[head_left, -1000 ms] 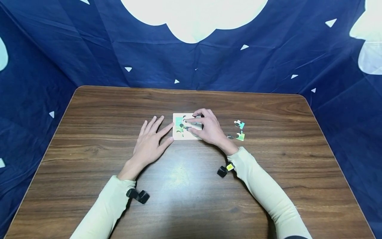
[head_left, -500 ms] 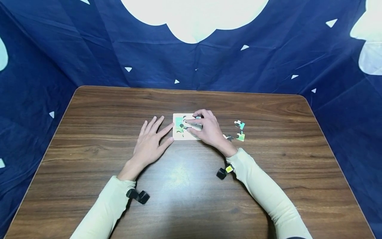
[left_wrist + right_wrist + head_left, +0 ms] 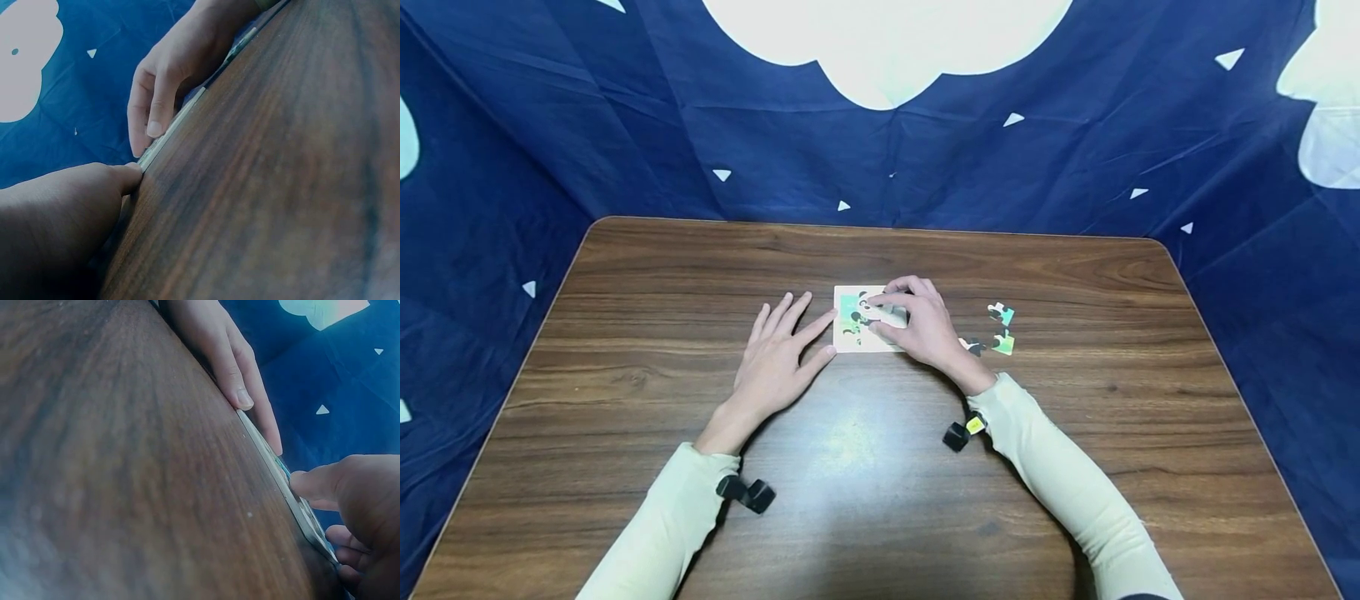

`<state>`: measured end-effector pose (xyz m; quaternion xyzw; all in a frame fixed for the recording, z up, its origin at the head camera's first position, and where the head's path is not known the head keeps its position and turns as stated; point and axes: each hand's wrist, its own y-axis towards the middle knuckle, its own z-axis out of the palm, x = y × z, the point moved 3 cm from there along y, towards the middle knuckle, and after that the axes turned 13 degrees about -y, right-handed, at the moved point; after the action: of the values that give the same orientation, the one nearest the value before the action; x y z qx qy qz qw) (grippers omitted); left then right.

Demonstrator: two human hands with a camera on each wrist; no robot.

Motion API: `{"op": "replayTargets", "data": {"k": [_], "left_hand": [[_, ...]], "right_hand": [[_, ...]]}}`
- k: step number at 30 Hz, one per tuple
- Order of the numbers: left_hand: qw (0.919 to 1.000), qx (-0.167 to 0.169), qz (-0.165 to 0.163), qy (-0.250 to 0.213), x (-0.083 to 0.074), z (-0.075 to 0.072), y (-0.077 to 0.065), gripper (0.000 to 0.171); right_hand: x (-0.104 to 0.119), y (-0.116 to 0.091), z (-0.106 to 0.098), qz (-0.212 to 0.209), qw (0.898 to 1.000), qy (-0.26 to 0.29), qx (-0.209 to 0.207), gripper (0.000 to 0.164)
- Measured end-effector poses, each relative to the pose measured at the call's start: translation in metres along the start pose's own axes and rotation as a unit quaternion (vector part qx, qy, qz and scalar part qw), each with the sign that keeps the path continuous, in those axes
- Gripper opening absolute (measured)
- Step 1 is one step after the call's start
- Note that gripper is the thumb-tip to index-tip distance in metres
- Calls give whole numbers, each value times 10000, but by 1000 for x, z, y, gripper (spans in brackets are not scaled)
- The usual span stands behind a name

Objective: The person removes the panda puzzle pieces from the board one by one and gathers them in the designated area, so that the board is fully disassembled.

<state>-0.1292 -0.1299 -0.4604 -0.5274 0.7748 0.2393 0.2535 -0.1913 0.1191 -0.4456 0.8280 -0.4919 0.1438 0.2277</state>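
A small square puzzle board (image 3: 868, 347) with a pale rim lies at mid-table, its left part showing a green and black-and-white picture. My left hand (image 3: 778, 367) lies spread on the table, index fingertip and thumb tip against the board's left edge. My right hand (image 3: 925, 321) bends over the board's right half and hides much of it. Its thumb and index finger stand a piece's width apart, pinching a puzzle piece (image 3: 863, 315) down in the board. In the right wrist view the right thumb (image 3: 309, 483) meets the board's top, other fingers curled beside it.
Loose puzzle pieces lie right of the board: a blue one (image 3: 1002, 313), a green one (image 3: 1003, 342) and a dark one (image 3: 974, 347) close by the right wrist. The wooden table (image 3: 850, 517) ends at a blue curtain (image 3: 760, 133) behind.
The right wrist has shifted slightly left and down, so more of the dark loose piece shows beside it. The left hand stays in place at the board's edge.
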Motion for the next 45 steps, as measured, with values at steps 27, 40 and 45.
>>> {"op": "replayTargets", "data": {"k": [27,40,45], "left_hand": [[10000,15,-33,0,0,1,0,62],[10000,-7,-26,-1,0,0,1,62],[10000,-8,-19,4,1,1,0,62]], "right_hand": [[7,-4,-23,591,9961,639,-157,41],[10,-22,-48,634,9954,469,-546,31],[7,-35,-58,555,9958,391,-614,29]]}}
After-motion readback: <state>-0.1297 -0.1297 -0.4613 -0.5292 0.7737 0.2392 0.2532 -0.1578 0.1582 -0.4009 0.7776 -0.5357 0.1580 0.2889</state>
